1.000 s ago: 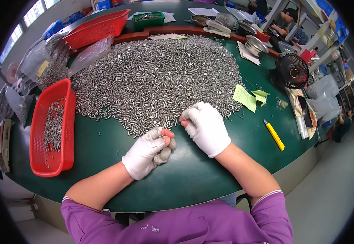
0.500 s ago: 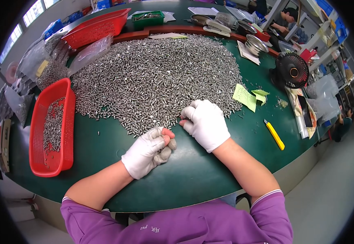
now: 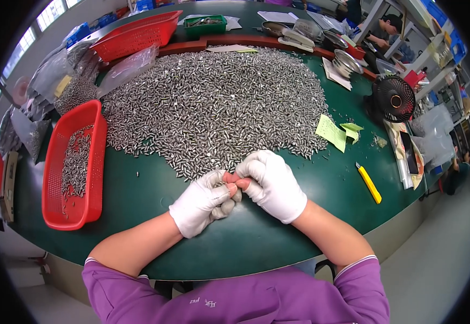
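A wide heap of small silvery metal pins [image 3: 213,102] covers the middle of the green table. At its near edge my two hands meet fingertip to fingertip, both in white gloves with bare thumb and finger tips. My left hand [image 3: 205,202] is closed, its fingers curled and its thumb pressed to the forefinger. Pinched from the other side, my right hand [image 3: 270,183] touches the left fingertips. Whatever lies between the fingertips is too small and covered to make out. Left of the hands stands a red perforated basket [image 3: 99,162] with a layer of the same pins inside.
A yellow utility knife [image 3: 369,183] lies to the right, near green paper notes [image 3: 331,133] and a black fan [image 3: 393,99]. Another red basket [image 3: 137,38] and a green tray [image 3: 205,27] stand behind the heap. Plastic bags [image 3: 32,129] of pins sit at the left.
My right hand has come back from the heap's edge, down and toward the left hand, and their fingertips now meet. The view has shifted slightly.
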`<action>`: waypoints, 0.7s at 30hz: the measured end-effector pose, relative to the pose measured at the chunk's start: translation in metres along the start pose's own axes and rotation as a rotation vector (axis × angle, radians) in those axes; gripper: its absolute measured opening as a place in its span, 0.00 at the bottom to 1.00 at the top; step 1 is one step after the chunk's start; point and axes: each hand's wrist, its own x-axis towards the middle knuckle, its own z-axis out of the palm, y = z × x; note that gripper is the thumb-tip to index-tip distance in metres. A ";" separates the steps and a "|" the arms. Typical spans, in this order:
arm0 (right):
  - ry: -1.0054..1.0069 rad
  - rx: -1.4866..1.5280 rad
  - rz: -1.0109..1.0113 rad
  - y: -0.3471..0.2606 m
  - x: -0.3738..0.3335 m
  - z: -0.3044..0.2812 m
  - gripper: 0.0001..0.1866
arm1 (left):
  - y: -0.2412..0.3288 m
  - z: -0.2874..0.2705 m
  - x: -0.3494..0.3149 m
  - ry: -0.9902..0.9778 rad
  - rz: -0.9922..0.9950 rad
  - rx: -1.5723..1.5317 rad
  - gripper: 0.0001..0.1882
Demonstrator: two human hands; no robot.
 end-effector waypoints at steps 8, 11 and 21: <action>0.095 -0.252 0.109 0.030 0.006 -0.013 0.04 | 0.004 -0.004 -0.003 0.019 -0.020 -0.027 0.11; 0.086 -0.291 0.123 0.037 0.005 -0.012 0.04 | 0.007 0.006 -0.004 0.070 -0.004 0.016 0.14; 0.002 -0.379 0.158 0.027 0.005 -0.006 0.06 | 0.002 -0.001 -0.001 0.039 0.010 -0.027 0.13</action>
